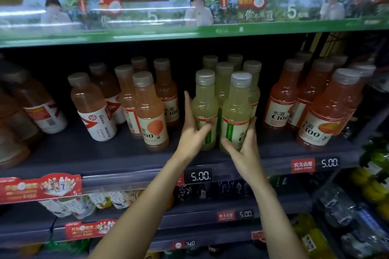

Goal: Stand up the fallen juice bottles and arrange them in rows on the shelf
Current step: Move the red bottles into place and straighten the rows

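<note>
**Two hands on the front pair of yellow-green juice bottles**

Closest to the camera are two bare forearms reaching up to the middle shelf (88, 153). The left hand (192, 132) sits against the left front yellow-green bottle (205, 107), fingers pretty much straight: index up along the bottle's left side, thumb laid across the lower label. So it's pressing, not wrapped around. The right hand (245, 143) cups the right front yellow-green bottle (236, 111) low down, thumb across the front of the label and fingers going round the right side, so that one looks properly gripped.

Both bottles are upright near the front edge, touching each other, with more yellow-green bottles (224, 78) standing in rows right behind them.

Left of that group is a looser bunch of peach-pink bottles (150, 111), upright. Further left, the red-and-white label bottles (92, 107) look tilted. On the right, orange-red bottles (324, 111) stand in rows.

A price tag (200, 175) reading 5.00 sits on the shelf edge just below the hands.
</note>
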{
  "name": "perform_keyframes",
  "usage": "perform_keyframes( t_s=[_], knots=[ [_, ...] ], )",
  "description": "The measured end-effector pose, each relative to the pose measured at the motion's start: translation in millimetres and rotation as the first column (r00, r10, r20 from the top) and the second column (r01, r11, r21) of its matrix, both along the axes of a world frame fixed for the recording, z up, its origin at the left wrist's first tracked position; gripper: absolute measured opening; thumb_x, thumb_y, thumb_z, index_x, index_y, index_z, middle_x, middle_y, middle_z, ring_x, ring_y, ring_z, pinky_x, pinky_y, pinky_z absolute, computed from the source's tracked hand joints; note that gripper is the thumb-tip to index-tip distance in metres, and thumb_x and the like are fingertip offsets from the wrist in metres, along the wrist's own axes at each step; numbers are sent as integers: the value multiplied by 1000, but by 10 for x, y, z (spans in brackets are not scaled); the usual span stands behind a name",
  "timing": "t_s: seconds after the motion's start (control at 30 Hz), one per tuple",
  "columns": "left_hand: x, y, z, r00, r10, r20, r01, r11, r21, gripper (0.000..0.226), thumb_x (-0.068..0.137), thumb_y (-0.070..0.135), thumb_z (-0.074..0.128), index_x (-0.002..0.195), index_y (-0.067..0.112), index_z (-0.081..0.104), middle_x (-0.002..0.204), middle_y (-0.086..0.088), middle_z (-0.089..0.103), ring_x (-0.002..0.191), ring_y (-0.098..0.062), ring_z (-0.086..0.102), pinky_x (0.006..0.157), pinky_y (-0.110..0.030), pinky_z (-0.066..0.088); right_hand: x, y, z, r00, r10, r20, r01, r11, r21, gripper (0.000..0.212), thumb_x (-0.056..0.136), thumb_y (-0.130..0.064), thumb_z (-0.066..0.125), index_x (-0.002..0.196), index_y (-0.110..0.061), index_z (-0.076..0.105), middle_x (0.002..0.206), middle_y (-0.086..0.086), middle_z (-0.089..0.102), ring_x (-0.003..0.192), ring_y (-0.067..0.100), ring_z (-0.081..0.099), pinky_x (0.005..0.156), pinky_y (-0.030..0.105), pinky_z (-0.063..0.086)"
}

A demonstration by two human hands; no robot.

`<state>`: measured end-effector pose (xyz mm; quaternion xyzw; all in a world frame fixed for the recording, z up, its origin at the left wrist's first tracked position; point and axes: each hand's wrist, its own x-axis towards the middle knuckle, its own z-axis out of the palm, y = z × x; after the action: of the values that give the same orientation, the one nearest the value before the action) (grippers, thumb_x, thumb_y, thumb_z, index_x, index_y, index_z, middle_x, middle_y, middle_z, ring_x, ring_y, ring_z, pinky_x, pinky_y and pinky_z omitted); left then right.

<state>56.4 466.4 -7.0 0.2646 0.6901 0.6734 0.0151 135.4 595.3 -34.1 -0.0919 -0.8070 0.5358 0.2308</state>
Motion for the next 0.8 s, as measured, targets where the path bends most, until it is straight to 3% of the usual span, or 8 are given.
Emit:
perform_keyframes(
  t_s=[0.1, 0.17, 0.23, 0.3, 0.43, 0.57, 0.7, 0.8],
  knots=[
    [103, 10, -8, 997, 73, -35, -73, 997, -21, 96, 91, 12, 61, 151, 24, -12, 134, 33, 27, 119, 30, 30, 99, 1, 25, 61, -8, 42, 997, -39, -64, 42, 998, 49, 96, 85, -33, 65, 150, -24, -4, 158, -2, 10, 144, 13, 13, 116, 34, 19],
    [201, -59, 13, 991, 117, -63, -121, 991, -53, 94, 90, 10, 62, 153, 19, -7, 133, 37, 24, 121, 29, 26, 102, -1, 23, 121, -24, 91, 986, -99, -133, 113, 988, 105, 86, 87, -29, 65, 150, -19, 7, 156, 2, 15, 142, 11, 14, 112, 27, 18],
    [327, -215, 63, 978, 162, -131, -177, 978, -107, 86, 86, 25, 62, 154, 19, 8, 141, 33, 24, 131, 20, 25, 110, -10, 23, 181, -73, 160, 953, -164, -253, 211, 962, 172, 69, 89, -26, 63, 146, -13, 25, 151, 4, 25, 138, 11, 21, 109, 20, 20],
    [452, -416, 129, 950, 142, -277, -208, 952, -226, 71, 86, 38, 57, 149, 22, 28, 147, 20, 35, 136, 4, 31, 114, -28, 31, 237, -91, 240, 893, -182, -411, 308, 914, 263, 50, 89, -24, 57, 134, -8, 44, 139, 8, 41, 130, 15, 35, 107, 16, 25],
    [591, -1042, 291, 819, -46, -572, -229, 888, -399, 46, 94, 30, 55, 138, 18, 49, 126, 8, 61, 118, -5, 54, 96, -34, 49, 228, -329, 335, 820, -22, -572, 358, 799, 483, 25, 91, -13, 50, 110, -3, 63, 108, 9, 66, 107, 20, 55, 99, 38, 42],
    [471, -1698, 323, 642, 29, -766, -407, 860, -308, 27, 94, 19, 55, 117, 11, 66, 102, 1, 70, 95, -17, 65, 79, -37, 53, 128, -803, 398, 827, 106, -551, 270, 786, 556, 21, 91, -9, 49, 99, -5, 68, 93, 5, 70, 91, 14, 60, 85, 27, 48],
    [171, -2493, 266, 492, 226, -841, -622, 767, -159, 21, 92, 10, 54, 105, 4, 68, 101, -4, 68, 93, -24, 63, 88, -27, 47, -161, -1455, 426, 886, 244, -395, 28, 821, 570, 21, 91, -14, 48, 99, -11, 67, 92, -1, 70, 86, 14, 65, 71, 33, 54],
    [-125, -3146, 185, 340, 410, -847, -791, 612, -21, 23, 89, 9, 57, 110, 3, 63, 109, -14, 65, 101, -29, 55, 98, -24, 35, -466, -2027, 446, 899, 296, -321, -91, 846, 525, 18, 92, -17, 51, 102, -15, 66, 95, -3, 69, 87, 10, 64, 72, 27, 54]
  ],
)
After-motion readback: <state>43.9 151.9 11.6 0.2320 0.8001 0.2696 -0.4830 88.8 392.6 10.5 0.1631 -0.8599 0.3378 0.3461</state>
